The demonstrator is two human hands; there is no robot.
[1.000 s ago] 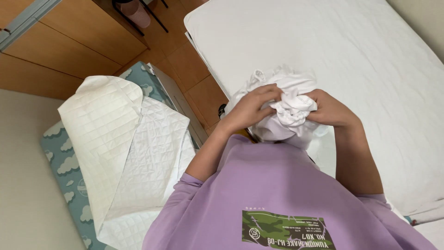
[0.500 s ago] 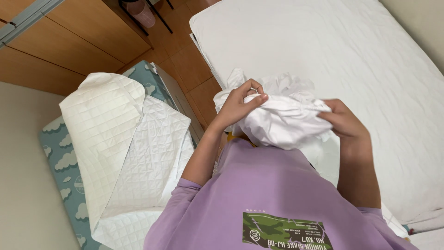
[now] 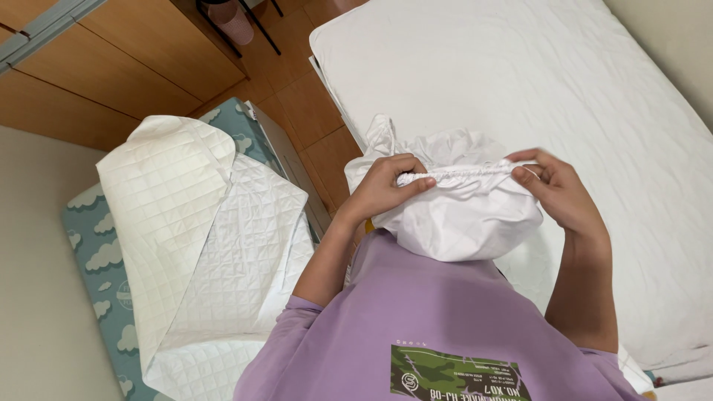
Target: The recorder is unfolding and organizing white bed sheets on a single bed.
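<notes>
While the white sheet [image 3: 464, 212] hangs bunched in front of the person's chest, its gathered elastic edge [image 3: 457, 175] runs almost level from side to side, stretched between the two hands. That line is the long axis that matters: it lies across the body, roughly parallel to the shoulders, with the loose bulk of cloth sagging below it against the purple shirt [image 3: 416, 312].

At one end, the left hand [image 3: 382, 189] is closed around the edge, thumb on top and fingers curled under, pinching the ruffled hem tightly. At the other end, the right hand [image 3: 561, 193] pinches it between thumb and fingertips, its other fingers half bent rather than spread. Both hands touch the sheet, so neither is nearer than the other; they sit at about the same height, the right one perhaps slightly higher.

Beyond the sheet, and to the person's right, lies the bed [image 3: 535, 74] with its white cover, its near edge passing just behind the bundle. The bundle is held up in the air, clear of the mattress; whether its lowest fold brushes the bed I cannot tell. To the person's left, well apart from the hands, a quilted white pad [image 3: 200, 223] is draped over a blue mat with clouds [image 3: 93, 260], and a strip of wooden floor [image 3: 312, 111] separates that from the bed.
</notes>
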